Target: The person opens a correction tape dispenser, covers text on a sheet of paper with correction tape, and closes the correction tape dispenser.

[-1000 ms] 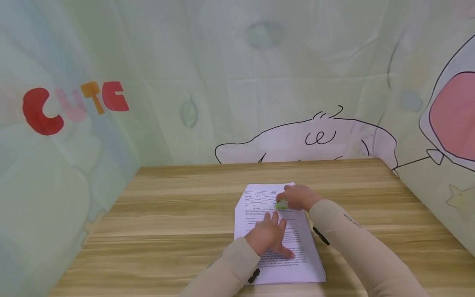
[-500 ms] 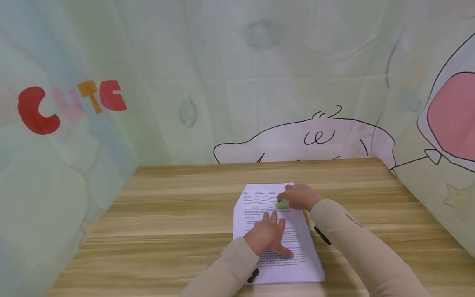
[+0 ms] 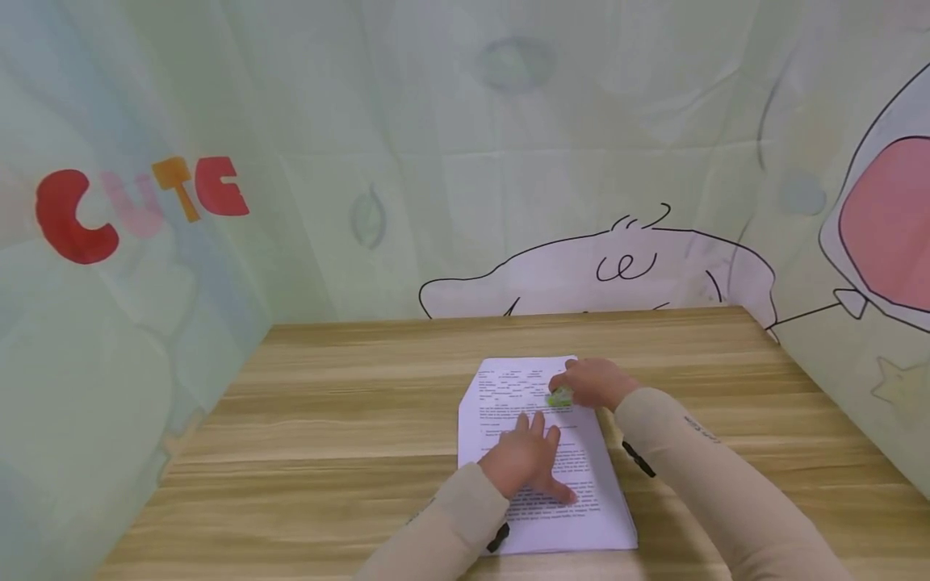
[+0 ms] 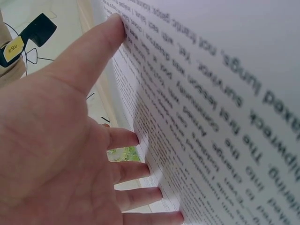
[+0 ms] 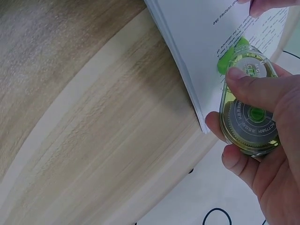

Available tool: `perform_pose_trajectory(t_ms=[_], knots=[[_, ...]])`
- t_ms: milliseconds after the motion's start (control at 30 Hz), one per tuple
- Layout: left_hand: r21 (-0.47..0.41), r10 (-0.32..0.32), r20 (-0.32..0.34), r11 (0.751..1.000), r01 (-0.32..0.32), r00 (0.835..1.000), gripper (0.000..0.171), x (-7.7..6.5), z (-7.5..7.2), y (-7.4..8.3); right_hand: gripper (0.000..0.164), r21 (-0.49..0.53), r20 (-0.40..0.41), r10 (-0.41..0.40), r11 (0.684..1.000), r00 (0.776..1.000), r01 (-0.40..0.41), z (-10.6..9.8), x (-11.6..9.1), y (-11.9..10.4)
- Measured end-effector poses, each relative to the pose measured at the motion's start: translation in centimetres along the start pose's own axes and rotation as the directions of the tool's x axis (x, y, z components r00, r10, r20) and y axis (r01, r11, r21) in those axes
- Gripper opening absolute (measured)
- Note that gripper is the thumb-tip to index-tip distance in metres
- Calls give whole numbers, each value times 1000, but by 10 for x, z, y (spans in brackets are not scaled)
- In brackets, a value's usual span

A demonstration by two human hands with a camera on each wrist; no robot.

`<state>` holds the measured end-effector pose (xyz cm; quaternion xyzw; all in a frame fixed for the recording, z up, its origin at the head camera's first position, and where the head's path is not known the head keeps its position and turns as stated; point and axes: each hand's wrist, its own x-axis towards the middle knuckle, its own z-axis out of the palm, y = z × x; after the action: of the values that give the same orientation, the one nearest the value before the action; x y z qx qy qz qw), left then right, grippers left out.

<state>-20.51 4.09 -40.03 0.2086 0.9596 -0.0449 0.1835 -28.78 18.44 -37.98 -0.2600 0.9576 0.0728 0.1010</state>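
Observation:
A stack of printed paper (image 3: 567,537) lies on the wooden table. My left hand (image 3: 526,460) rests on the top sheet with its fingers spread; in the left wrist view its thumb and fingertips touch the print. Near the upper right of the sheet, my right hand (image 3: 592,383) holds a clear green correction tape dispenser (image 3: 560,397). In the right wrist view the thumb lies across the top of the correction tape (image 5: 253,126) and fingers wrap its underside. The green tip cover (image 5: 227,60) stands out over a line of print, with the applicator tip itself hidden.
Table (image 3: 327,436) surface extends on both sides of the stack. A cloth backdrop (image 3: 312,202) with cartoon drawings rises behind the table and along its sides. A dark wrist strap piece (image 3: 638,458) hangs beneath the right sleeve (image 3: 705,468).
The right hand has slid slightly to the right across the page with the correction tape. The left hand stays in place on the sheet.

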Motion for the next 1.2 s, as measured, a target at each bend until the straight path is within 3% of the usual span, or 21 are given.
perform_pose_trajectory(t_ms=[633,800,967,1200], knots=[[-16,-5,13,1000,6,1000,104,-1,-2,2,40,-12,-26,0,1000,1000,0,4,-4,7],[-21,-13,16,1000,13,1000,104,0,-1,1,38,94,-60,12,996,998,-7,10,-6,13],[-26,-14,31,1000,15,999,103,1,-2,1,37,250,-88,70,967,994,-46,20,-10,24],[-27,-15,53,1000,17,998,103,0,-4,2,37,305,-110,100,950,989,-62,22,-18,31]])
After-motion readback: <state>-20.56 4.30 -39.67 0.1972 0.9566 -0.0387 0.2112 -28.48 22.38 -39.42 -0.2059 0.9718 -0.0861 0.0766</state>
